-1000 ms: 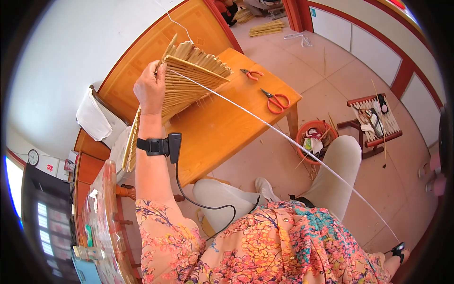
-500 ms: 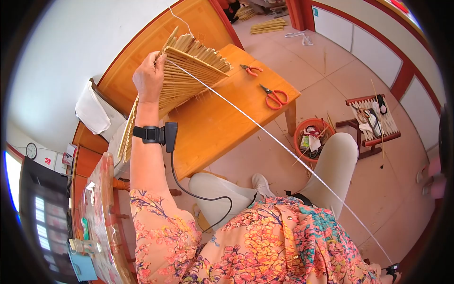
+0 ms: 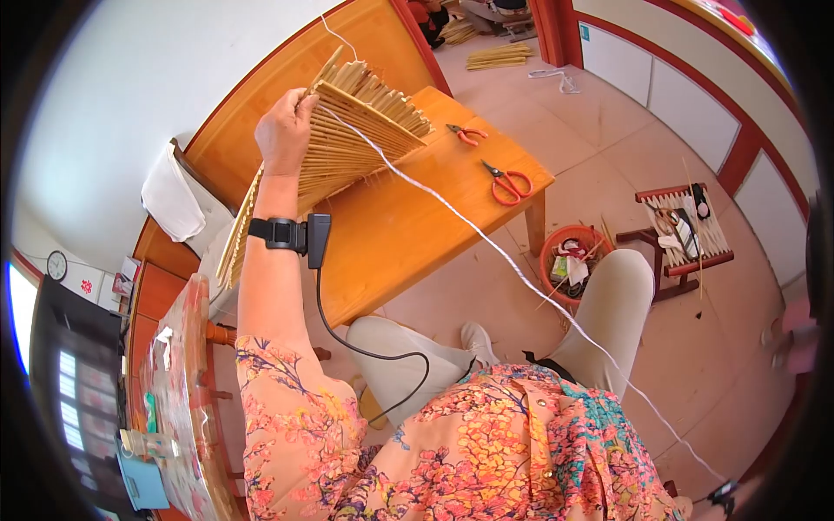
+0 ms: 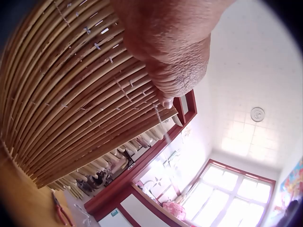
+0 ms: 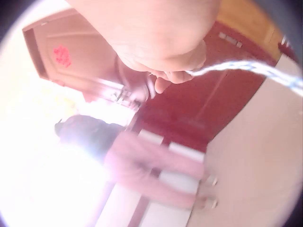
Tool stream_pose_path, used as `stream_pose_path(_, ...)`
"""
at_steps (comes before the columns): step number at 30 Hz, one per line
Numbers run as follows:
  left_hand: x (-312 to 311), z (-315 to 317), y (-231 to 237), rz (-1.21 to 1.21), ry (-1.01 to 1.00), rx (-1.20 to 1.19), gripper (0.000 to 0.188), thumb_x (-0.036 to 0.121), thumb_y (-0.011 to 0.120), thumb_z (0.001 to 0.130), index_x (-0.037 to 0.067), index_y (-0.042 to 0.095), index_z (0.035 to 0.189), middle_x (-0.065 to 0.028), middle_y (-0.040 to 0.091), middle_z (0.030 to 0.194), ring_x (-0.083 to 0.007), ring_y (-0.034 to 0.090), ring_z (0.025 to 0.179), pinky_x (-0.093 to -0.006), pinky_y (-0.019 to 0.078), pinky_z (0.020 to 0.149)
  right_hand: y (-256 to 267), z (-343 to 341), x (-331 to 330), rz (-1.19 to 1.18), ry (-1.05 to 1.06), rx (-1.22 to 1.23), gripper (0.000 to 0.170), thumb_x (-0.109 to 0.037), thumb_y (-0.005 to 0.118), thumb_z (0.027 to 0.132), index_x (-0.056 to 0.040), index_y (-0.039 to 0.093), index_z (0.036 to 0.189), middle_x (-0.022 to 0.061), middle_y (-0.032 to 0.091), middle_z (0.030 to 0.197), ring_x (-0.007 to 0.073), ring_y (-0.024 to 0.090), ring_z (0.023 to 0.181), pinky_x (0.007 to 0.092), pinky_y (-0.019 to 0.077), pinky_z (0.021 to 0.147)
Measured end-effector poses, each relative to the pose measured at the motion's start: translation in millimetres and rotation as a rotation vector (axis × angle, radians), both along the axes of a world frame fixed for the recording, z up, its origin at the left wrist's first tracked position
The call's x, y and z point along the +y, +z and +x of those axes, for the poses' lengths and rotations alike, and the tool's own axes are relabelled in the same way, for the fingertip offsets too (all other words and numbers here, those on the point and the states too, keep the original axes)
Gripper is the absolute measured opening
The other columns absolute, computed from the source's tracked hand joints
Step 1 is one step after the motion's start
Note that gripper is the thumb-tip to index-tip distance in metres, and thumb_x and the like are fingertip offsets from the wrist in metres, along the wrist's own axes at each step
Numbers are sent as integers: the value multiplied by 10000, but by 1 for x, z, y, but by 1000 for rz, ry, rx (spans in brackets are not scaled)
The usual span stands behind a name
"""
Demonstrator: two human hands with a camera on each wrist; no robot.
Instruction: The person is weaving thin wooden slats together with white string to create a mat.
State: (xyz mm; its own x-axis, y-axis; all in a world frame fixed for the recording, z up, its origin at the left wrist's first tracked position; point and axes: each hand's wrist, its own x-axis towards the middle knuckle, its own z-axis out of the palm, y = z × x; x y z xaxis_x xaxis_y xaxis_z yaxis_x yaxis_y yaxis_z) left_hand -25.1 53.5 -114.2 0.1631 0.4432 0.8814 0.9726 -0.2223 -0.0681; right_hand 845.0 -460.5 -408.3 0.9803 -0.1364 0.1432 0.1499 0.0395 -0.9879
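In the head view, the left hand (image 3: 285,126) is clamped on the upper left corner of the stalk panel (image 3: 360,130), its fingers curled and its thumb against the edge; the panel stands tilted over the far left part of the wooden table (image 3: 373,252); the white cord (image 3: 465,219) leaves the panel just beside that hand, bends slightly over the table and passes across to the near right; the pliers (image 3: 467,135) and the scissors (image 3: 506,185) lie on the right part of the table, apart from each other; to the right on the floor stand a red basket (image 3: 546,271) with scraps in it and a low stool (image 3: 702,263) with small things on it; more stalks (image 3: 499,56) lie on the far floor.

In the left wrist view, the same hand covers the panel's upper right corner, most of its fingers hidden; the stalks lie side by side with small white ties across them; a bright window (image 4: 232,194) shows at the far right.

In the right wrist view, the right hand (image 5: 163,40) has its fingers curled together on the white cord, which comes out from them to the right; beyond stands a blurred person (image 5: 149,163) in pink trousers.
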Motion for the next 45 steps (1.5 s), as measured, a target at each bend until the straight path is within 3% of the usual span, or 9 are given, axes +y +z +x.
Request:
stream_pose_path(4,-3,-2,-1,-7,-29,1,143,233,645,843,99,674,883,-77,648,728,-227,610,621,-307,458,566,107,-187,237,-5,359,-139,216,-228,536,813,-27,614,838,52,579,766,135,455,577,241,346,492)
stream_pose_path(6,-8,-1,-2,-42,-64,-28,136,215,646,842,95,678,899,-76,657,751,-223,617,634,-300,459,572,62,-132,299,-293,779,-95,355,-220,504,915,-88,563,1240,7,613,1118,102,545,997,208,403,808)
stream_pose_path(10,-18,8,-6,-33,-55,-11,144,203,653,837,82,678,911,-80,664,774,-219,622,645,-290,464,583,145,-371,408,-145,1415,-229,120,-92,551,893,-63,619,988,-22,527,840,48,484,685,177,392,560)
stream_pose_path(13,-24,14,-6,-33,-89,-16,161,199,661,831,62,674,914,-95,668,800,-218,626,655,-284,468,596,169,-477,453,21,1737,-498,79,-52,601,848,-15,624,915,23,555,768,88,500,685,241,421,599)
stream_pose_path(17,-34,25,-4,-79,-102,-77,168,168,670,828,34,666,930,-102,671,804,-196,628,663,-270,469,605,191,-593,494,506,1744,-765,85,-69,622,826,-35,644,901,106,615,760,207,580,694,301,469,637)
stream_pose_path(22,-40,33,-4,-86,-126,-100,169,143,674,829,20,661,944,-102,672,806,-172,627,680,-257,473,623,210,-668,524,732,1645,-707,88,-59,622,782,-31,647,862,155,625,764,328,614,694,372,494,623)
stream_pose_path(26,-43,39,-4,-105,-150,-143,168,128,675,828,15,658,952,-91,670,803,-148,618,687,-252,477,637,213,-679,530,690,1661,-664,83,-57,624,777,-31,648,853,160,612,743,330,611,683,379,491,618)
stream_pose_path(28,-45,41,-3,-115,-160,-161,168,122,675,829,14,657,955,-83,670,798,-139,615,688,-250,478,639,212,-682,531,658,1710,-648,117,-44,620,814,-14,651,922,107,616,754,177,584,661,287,460,592)
stream_pose_path(45,-46,47,-3,-61,-98,-101,159,158,663,849,17,661,922,-91,664,776,-160,623,649,-261,477,592,217,-689,531,774,1546,-781,127,12,615,784,-19,652,902,121,622,774,250,618,667,307,486,589)
